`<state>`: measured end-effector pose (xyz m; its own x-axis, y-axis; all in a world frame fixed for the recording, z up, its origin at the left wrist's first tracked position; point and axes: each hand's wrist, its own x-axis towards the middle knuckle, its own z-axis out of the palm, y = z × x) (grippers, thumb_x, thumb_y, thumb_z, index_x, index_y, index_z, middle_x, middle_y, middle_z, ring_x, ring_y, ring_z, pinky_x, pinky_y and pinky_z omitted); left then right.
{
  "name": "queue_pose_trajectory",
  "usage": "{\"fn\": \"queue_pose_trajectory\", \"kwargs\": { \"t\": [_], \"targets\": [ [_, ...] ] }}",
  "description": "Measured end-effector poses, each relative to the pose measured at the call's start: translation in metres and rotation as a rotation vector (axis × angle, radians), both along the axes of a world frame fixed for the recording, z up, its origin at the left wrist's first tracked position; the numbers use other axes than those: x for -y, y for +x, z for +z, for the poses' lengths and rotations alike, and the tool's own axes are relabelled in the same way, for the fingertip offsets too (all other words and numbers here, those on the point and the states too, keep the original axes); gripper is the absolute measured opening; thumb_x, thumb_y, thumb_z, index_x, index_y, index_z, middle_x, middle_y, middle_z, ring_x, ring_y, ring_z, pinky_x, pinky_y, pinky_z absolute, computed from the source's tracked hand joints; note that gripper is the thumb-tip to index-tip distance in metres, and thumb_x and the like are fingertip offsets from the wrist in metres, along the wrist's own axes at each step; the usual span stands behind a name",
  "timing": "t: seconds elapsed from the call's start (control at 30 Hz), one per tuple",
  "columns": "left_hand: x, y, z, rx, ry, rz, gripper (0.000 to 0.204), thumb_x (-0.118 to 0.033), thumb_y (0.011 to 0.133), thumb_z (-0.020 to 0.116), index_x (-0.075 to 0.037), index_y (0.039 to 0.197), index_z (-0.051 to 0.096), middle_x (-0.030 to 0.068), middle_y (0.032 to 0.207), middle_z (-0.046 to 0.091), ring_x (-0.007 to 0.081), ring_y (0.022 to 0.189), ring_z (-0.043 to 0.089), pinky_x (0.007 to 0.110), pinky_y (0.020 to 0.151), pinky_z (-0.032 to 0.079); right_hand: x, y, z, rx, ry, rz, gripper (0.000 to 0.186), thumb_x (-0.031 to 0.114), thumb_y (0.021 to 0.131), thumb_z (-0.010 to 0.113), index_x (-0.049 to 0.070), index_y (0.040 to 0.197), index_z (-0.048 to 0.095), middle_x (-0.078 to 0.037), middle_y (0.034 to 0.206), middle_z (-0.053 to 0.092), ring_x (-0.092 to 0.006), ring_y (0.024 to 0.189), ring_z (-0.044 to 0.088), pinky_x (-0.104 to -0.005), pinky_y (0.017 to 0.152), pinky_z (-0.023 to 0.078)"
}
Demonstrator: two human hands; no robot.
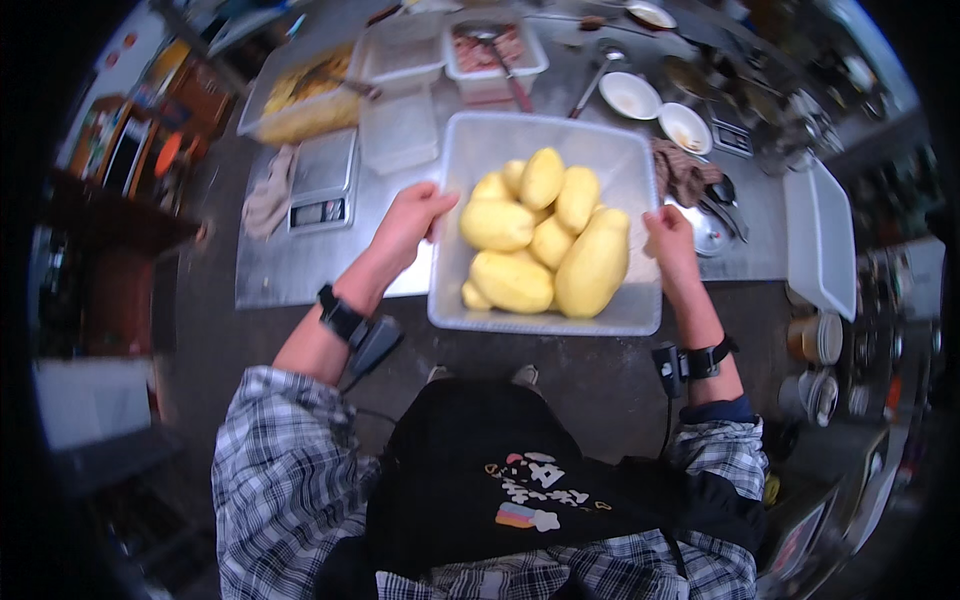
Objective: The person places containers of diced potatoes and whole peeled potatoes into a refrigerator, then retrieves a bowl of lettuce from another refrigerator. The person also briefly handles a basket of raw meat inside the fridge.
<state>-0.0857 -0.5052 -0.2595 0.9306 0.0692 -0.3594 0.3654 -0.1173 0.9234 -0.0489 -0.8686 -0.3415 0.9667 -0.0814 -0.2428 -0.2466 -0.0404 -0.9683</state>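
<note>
I hold a translucent plastic container (448, 300) of several peeled yellow potatoes (590, 265) out in front of me, over the steel table's front edge. My left hand (415, 220) is closed on its left rim. My right hand (668, 238) grips the opposite side, fingers curled at the rim. A scale (322, 170) with a cloth (268, 195) beside it lies left of the container, and a brown towel (680, 170) with dark utensils lies to the right.
On the steel table (270, 280) stand tubs of yellow food (295, 100) and pink meat (485, 45), empty tubs (398, 130), white bowls (630, 98) and a second scale (730, 137). A white bin (820, 240) and buckets (815, 337) flank the table's right end.
</note>
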Motion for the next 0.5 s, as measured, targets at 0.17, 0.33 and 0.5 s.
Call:
{"fn": "queue_pose_trajectory", "kwargs": {
  "t": [0.17,0.33,0.5],
  "targets": [
    [-0.002,-0.044,-0.020,0.146,0.098,0.139,0.023,-0.024,0.096,0.057,-0.002,0.090,0.058,0.0009,0.074,0.058,0.0092,0.065,0.056,0.025,0.060,0.046,0.035,0.007,0.009,0.197,-0.372,0.118,0.019,0.014,0.090,0.065,0.002,0.103,0.059,-0.003,0.082,0.057,-0.0105,0.071,0.053,-0.0260,0.062,0.044],
    [-0.037,-0.162,-0.066,0.193,1.090,-0.176,0.016,-0.012,0.086,0.064,-0.003,0.100,0.061,0.0100,0.089,0.065,0.0256,0.080,0.065,0.037,0.071,0.052,0.032,-0.045,0.021,0.334,-0.742,0.199,0.051,0.012,0.089,0.064,0.005,0.136,0.045,-0.017,0.123,0.049,-0.0274,0.107,0.054,-0.0372,0.088,0.048],
    [-0.036,-0.205,-0.140,0.168,1.135,-0.514,0.056,-0.003,0.081,0.059,-0.003,0.135,0.045,0.0172,0.146,0.037,0.0323,0.138,0.033,0.043,0.111,0.033,0.011,-0.053,0.013,0.360,-0.898,0.098,0.051,0.016,0.089,0.066,0.002,0.133,0.046,-0.020,0.127,0.047,-0.0335,0.116,0.050,-0.0414,0.096,0.044]
  ]
}}
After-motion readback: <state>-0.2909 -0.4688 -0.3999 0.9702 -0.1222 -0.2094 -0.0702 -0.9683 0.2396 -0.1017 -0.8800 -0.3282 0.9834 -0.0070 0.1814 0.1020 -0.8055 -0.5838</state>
